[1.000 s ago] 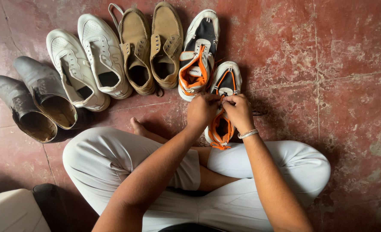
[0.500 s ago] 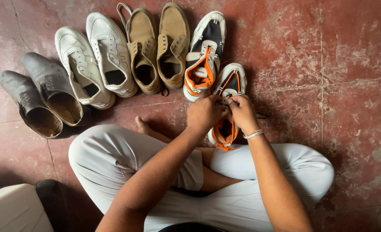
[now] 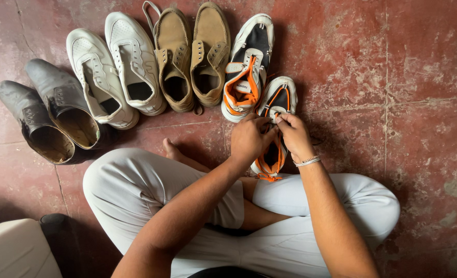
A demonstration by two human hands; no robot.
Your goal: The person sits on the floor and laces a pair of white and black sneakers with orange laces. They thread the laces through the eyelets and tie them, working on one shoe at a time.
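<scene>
A black, white and orange sneaker (image 3: 278,98) lies on the red floor in front of my crossed legs. My left hand (image 3: 249,138) and my right hand (image 3: 294,135) rest over its middle, fingertips pinched on its orange lace (image 3: 272,117) near the top eyelets. A bracelet circles my right wrist. The matching sneaker (image 3: 246,64) lies just beyond, to the left, its orange lace loose.
A row of shoes fans out to the left: two tan suede shoes (image 3: 190,54), two white sneakers (image 3: 112,67) and two grey leather shoes (image 3: 45,113). A white box-like object (image 3: 12,252) sits at the bottom left. The worn red floor (image 3: 403,67) stretches to the right.
Both hands have shifted slightly toward the sneaker's toe, still working the lace. The view has drifted a little, so the shoes sit further right.
</scene>
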